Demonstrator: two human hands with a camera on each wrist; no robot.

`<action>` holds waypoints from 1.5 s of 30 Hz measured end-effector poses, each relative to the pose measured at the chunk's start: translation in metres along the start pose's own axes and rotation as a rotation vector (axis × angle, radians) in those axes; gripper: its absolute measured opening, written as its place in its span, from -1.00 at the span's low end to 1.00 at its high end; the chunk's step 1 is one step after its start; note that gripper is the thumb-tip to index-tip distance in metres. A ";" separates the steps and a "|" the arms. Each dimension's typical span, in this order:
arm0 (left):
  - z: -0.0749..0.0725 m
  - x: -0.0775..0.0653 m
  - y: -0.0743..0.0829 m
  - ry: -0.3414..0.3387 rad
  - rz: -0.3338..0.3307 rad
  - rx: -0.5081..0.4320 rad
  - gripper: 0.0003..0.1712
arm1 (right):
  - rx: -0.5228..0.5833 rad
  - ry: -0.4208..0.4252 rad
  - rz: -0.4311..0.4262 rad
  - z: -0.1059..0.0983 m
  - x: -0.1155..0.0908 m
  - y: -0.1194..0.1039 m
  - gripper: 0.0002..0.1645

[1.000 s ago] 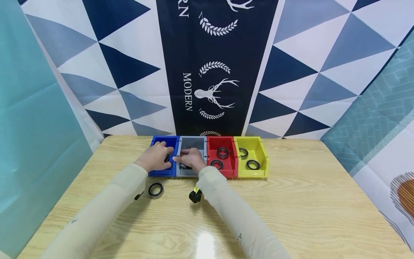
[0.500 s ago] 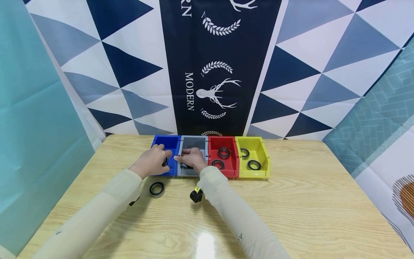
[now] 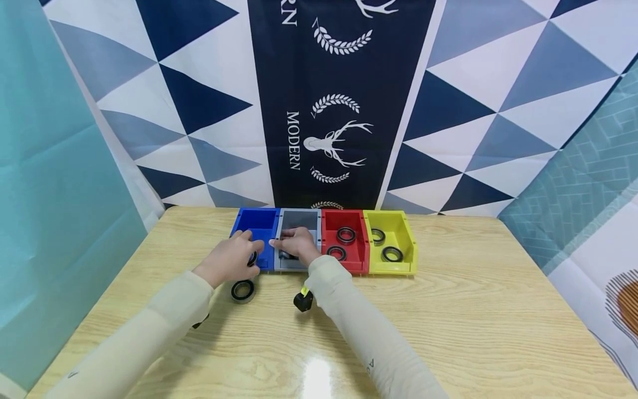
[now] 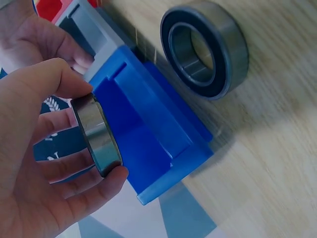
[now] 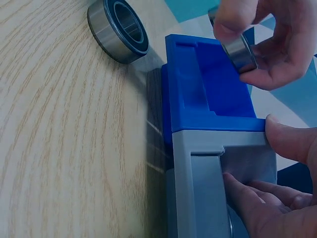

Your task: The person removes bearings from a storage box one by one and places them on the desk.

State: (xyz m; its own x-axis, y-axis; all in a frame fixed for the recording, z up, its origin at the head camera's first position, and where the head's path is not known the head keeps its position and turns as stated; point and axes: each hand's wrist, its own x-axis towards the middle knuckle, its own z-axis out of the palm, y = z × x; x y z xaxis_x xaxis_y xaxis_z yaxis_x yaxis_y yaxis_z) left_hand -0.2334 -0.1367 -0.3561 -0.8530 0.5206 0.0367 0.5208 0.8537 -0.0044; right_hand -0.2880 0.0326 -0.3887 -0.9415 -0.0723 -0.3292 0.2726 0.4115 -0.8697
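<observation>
Centre-left of the head view, a bearing is pinched by the left hand at the blue bin. Heavy, rigid, slippery handling is judged likely; its outer rim is best gripped. Any hold by the right hand in the grey bin cannot be confirmed.

A silver metal ring is held tilted on edge in the left hand, at the opening of an upright blue bin. An upright grey bin adjoins it.

A triangle-patterned backdrop rises behind a glossy, wood-grained table.
</observation>
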 end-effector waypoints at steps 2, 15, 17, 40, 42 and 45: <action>0.001 -0.003 0.002 -0.010 -0.002 0.001 -0.69 | -0.002 0.006 0.009 0.001 0.000 -0.001 -0.32; 0.009 -0.019 0.015 -0.010 0.024 -0.015 -0.62 | 0.001 -0.002 0.022 0.002 0.001 0.001 -0.31; 0.010 -0.021 0.017 -0.010 0.030 -0.028 -0.62 | 0.008 -0.002 0.023 0.001 0.001 0.001 -0.31; 0.026 -0.048 0.026 -0.083 0.063 -0.182 -0.67 | 0.027 0.014 0.043 -0.002 -0.002 -0.001 -0.31; 0.027 -0.052 0.025 -0.090 0.059 -0.202 -0.67 | 0.024 0.006 0.038 -0.002 -0.001 -0.001 -0.30; 0.028 -0.057 0.025 -0.089 0.058 -0.229 -0.67 | 0.033 0.000 0.033 -0.003 -0.001 0.001 -0.30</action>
State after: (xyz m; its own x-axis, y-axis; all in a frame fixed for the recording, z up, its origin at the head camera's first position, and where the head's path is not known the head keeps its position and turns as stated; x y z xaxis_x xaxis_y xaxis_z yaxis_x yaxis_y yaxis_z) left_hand -0.1728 -0.1441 -0.3864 -0.8159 0.5764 -0.0448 0.5542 0.8019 0.2231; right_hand -0.2876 0.0353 -0.3881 -0.9319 -0.0587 -0.3580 0.3101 0.3834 -0.8700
